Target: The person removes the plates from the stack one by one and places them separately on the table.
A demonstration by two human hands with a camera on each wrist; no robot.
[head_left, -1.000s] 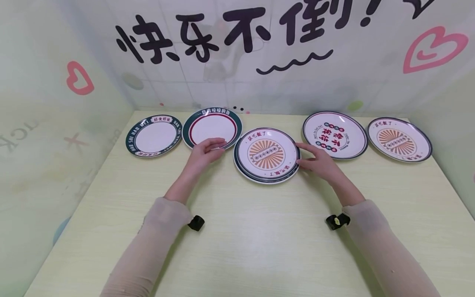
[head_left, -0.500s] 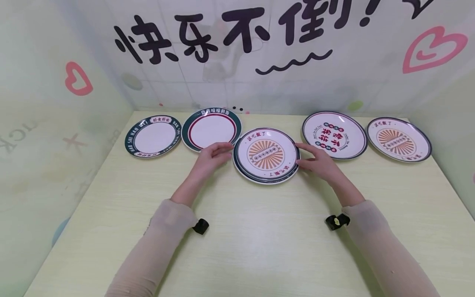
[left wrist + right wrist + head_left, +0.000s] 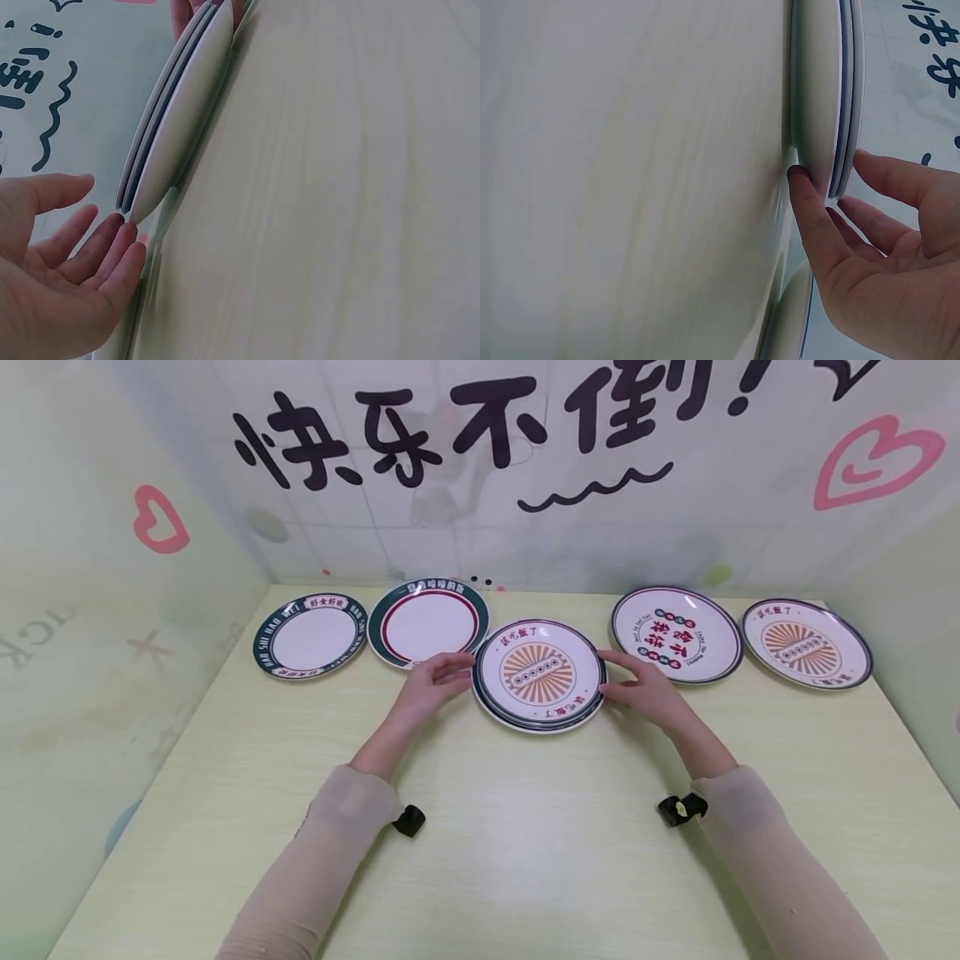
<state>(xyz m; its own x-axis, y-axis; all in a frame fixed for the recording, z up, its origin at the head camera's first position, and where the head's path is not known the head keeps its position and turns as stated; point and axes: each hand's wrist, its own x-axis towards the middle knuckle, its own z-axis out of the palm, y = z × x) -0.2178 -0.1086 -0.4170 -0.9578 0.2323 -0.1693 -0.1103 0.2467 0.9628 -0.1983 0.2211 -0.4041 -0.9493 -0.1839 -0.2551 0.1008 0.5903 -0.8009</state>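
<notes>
A stack of round plates [image 3: 538,672] lies on the table, its top plate white with an orange sunburst and red characters. At the stack's left edge is my left hand [image 3: 433,691], fingers loosely bent and fingertips by the rim. The left wrist view shows this thumb [image 3: 66,191] standing apart from the plates; whether the fingertips touch the lower rim I cannot tell. My right hand [image 3: 643,692] touches the stack's right edge with extended fingers. In the right wrist view its thumb [image 3: 892,174] is at the upper rim and its fingers [image 3: 821,232] are lower down.
To the left lie two green-rimmed plates, one outer [image 3: 311,637] and one inner [image 3: 433,625] close to the stack. On the right are a plate with red characters [image 3: 697,652] and another sunburst plate [image 3: 813,670]. A printed wall [image 3: 480,547] rises behind the table [image 3: 517,843].
My left hand has moved right, from over the inner green-rimmed plate to the stack's left edge. The right hand and the plates look unchanged.
</notes>
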